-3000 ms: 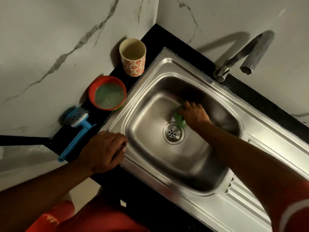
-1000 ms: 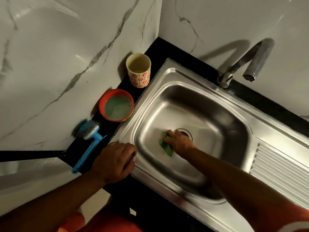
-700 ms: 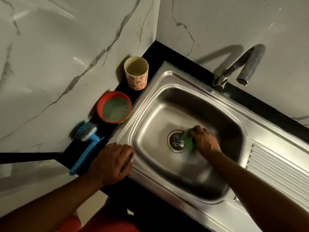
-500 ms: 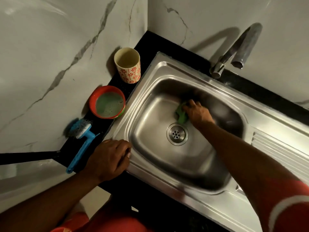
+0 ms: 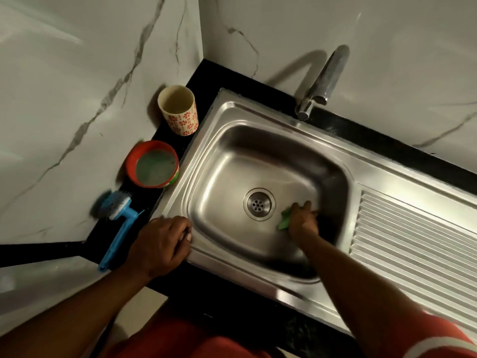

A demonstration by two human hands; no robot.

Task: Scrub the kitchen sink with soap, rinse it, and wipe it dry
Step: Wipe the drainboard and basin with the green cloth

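Sink (image 5: 258, 112): steel, one basin, ribbed drainboard to the right, set in a black counter (image 5: 232, 301).
Scrub pad (image 5: 283, 218): green, pressed on the basin floor just right of the drain (image 5: 259, 204), clamped under the curled fingers of the right hand (image 5: 302, 221).
Left hand (image 5: 162, 244): rested on the sink's near-left rim, fingers curled; whether anything is gripped cannot be told.
Tap (image 5: 322, 83): mounted behind the basin.
Cup (image 5: 179, 109), red bowl (image 5: 152, 167), blue brush (image 5: 118, 228): lined up on the counter left of the sink.
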